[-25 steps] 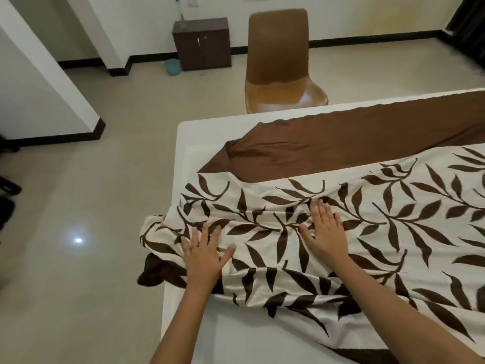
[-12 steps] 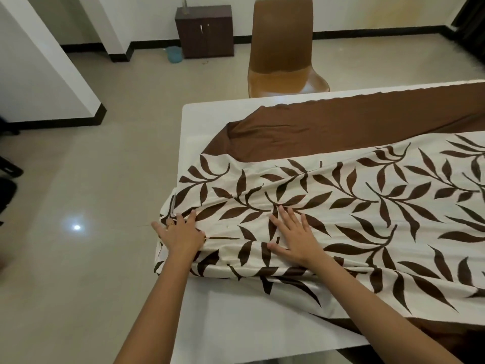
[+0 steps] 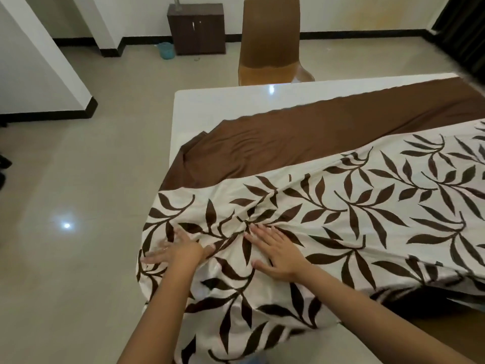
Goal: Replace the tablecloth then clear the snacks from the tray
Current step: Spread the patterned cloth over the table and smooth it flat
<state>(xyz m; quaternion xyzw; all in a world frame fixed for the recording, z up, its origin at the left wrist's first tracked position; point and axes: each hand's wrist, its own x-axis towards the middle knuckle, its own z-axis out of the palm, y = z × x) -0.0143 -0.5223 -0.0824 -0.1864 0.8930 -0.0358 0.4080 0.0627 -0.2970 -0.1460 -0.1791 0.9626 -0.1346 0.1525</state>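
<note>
A cream tablecloth (image 3: 354,206) with a brown leaf print and a plain brown band (image 3: 301,143) lies across the white table (image 3: 210,101). Its left end hangs over the table's left edge. My left hand (image 3: 175,250) lies flat on the cloth at that edge, fingers spread and blurred. My right hand (image 3: 275,250) presses flat on the cloth just right of it, beside a bunch of wrinkles. No tray or snacks are in view.
A brown chair (image 3: 270,46) stands at the table's far side. A dark low cabinet (image 3: 196,27) and a small blue bin (image 3: 166,49) sit by the back wall. A white partition wall (image 3: 39,74) stands at the left, with tiled floor between.
Both hands have slid the leaf-print cloth toward me and leftward. Its left end now drapes over the table's edge and near corner, covering the bare strip that showed before.
</note>
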